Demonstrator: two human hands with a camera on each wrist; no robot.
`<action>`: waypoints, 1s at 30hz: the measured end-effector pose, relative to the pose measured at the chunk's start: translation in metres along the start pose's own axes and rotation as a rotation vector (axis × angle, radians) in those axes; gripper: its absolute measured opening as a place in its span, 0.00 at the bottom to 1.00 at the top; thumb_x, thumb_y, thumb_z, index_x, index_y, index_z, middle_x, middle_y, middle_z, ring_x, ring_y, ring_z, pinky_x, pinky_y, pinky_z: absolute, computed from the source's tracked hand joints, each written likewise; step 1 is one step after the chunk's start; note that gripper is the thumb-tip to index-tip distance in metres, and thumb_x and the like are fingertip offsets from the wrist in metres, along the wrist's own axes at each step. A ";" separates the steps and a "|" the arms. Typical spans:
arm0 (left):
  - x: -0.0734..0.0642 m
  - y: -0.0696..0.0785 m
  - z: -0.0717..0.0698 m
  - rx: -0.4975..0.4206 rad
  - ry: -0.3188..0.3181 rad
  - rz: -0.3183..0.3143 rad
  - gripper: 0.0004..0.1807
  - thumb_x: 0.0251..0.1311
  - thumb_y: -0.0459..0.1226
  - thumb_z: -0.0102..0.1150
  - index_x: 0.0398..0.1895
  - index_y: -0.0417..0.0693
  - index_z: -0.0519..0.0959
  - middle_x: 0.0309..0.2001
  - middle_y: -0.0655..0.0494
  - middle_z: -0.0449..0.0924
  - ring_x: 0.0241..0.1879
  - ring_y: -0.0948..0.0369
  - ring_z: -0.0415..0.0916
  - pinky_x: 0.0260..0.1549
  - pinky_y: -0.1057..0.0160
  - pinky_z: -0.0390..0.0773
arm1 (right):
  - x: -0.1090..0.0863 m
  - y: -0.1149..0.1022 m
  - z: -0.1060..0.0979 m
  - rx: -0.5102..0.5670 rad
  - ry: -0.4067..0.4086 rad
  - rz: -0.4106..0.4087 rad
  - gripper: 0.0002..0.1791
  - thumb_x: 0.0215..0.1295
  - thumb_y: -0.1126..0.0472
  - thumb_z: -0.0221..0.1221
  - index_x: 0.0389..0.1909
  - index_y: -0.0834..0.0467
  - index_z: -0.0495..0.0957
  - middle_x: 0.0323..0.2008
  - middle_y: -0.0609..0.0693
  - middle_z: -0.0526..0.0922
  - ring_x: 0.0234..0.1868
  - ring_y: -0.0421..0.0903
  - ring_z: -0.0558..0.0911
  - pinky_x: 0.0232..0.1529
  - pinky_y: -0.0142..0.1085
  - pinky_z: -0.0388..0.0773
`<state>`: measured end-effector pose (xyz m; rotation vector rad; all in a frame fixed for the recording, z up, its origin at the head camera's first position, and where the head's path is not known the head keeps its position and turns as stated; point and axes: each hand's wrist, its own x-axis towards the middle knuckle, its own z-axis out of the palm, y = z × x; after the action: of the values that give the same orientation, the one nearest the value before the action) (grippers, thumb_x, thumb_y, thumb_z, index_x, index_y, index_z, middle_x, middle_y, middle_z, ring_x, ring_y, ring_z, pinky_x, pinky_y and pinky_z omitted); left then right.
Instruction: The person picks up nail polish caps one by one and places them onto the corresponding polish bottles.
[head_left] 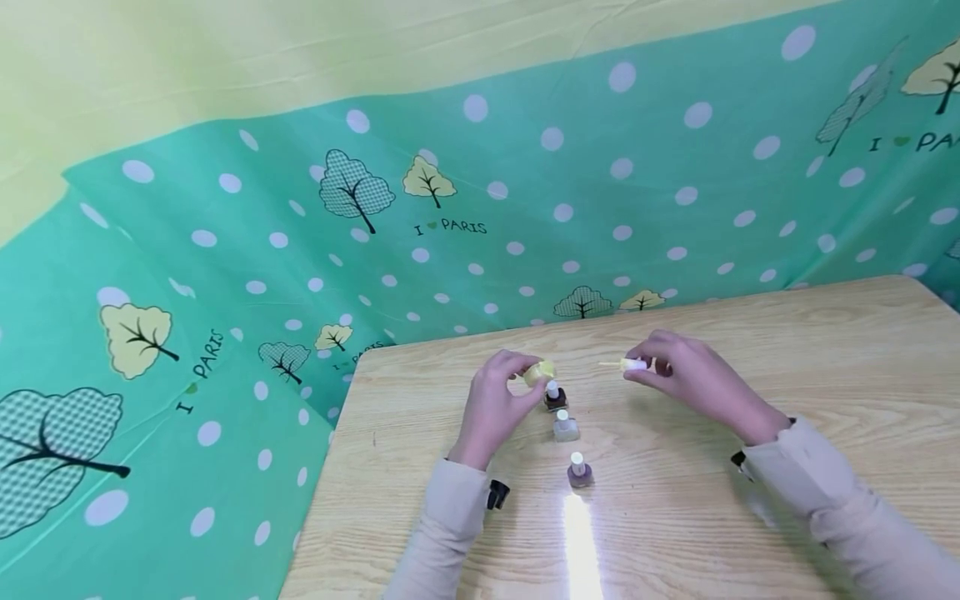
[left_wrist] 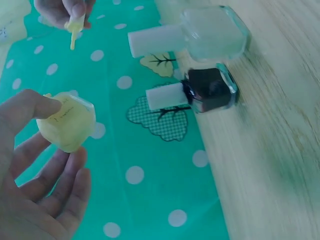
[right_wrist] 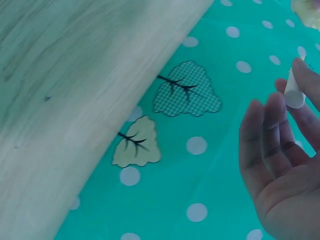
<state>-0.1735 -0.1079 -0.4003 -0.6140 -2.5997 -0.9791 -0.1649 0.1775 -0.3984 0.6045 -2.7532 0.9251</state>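
Observation:
My left hand (head_left: 498,403) pinches a yellow nail polish bottle (left_wrist: 67,121) between thumb and fingers, held above the table. To its right, my right hand (head_left: 692,379) pinches the white nail polish cap (right_wrist: 295,93), whose yellow-coated brush (left_wrist: 73,40) points left toward the bottle, apart from it. Just beside the left hand a dark nail polish bottle (head_left: 556,399) stands upright with its white cap on. Nearer to me are a clear-whitish nail polish bottle (head_left: 566,428) and a purple nail polish bottle (head_left: 580,473), both capped and upright.
The pale wooden table (head_left: 675,508) runs back to a green dotted cloth (head_left: 525,200) printed with trees, which hangs behind and at the left. A bright light reflection lies on the tabletop in front of the purple bottle. Dark devices sit at both wrists.

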 end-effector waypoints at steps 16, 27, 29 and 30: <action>-0.013 0.018 -0.003 0.087 0.016 0.103 0.13 0.53 0.37 0.72 0.43 0.50 0.87 0.37 0.58 0.82 0.40 0.61 0.79 0.39 0.66 0.81 | 0.001 -0.036 0.005 0.053 0.001 -0.126 0.11 0.67 0.54 0.63 0.45 0.53 0.86 0.31 0.39 0.75 0.23 0.35 0.69 0.22 0.28 0.71; -0.015 0.019 0.000 0.101 0.011 0.130 0.12 0.54 0.38 0.71 0.43 0.50 0.87 0.37 0.59 0.81 0.39 0.63 0.78 0.38 0.67 0.80 | 0.005 -0.045 0.009 0.026 0.003 -0.168 0.08 0.67 0.53 0.63 0.43 0.49 0.86 0.30 0.38 0.73 0.22 0.33 0.66 0.22 0.28 0.68; -0.016 0.020 0.000 0.101 0.009 0.129 0.12 0.54 0.38 0.72 0.43 0.50 0.87 0.37 0.59 0.81 0.39 0.63 0.78 0.38 0.67 0.80 | 0.005 -0.046 0.009 0.021 -0.004 -0.166 0.08 0.66 0.53 0.64 0.43 0.49 0.86 0.30 0.38 0.72 0.22 0.33 0.66 0.22 0.28 0.68; -0.016 0.020 0.000 0.102 0.008 0.130 0.13 0.54 0.38 0.72 0.43 0.50 0.87 0.37 0.59 0.81 0.39 0.63 0.78 0.38 0.67 0.80 | 0.005 -0.046 0.010 0.016 -0.007 -0.164 0.08 0.66 0.53 0.64 0.43 0.49 0.86 0.30 0.38 0.72 0.21 0.33 0.66 0.22 0.28 0.68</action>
<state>-0.1497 -0.0988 -0.3954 -0.7397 -2.5477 -0.8019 -0.1497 0.1365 -0.3799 0.8238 -2.6560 0.9103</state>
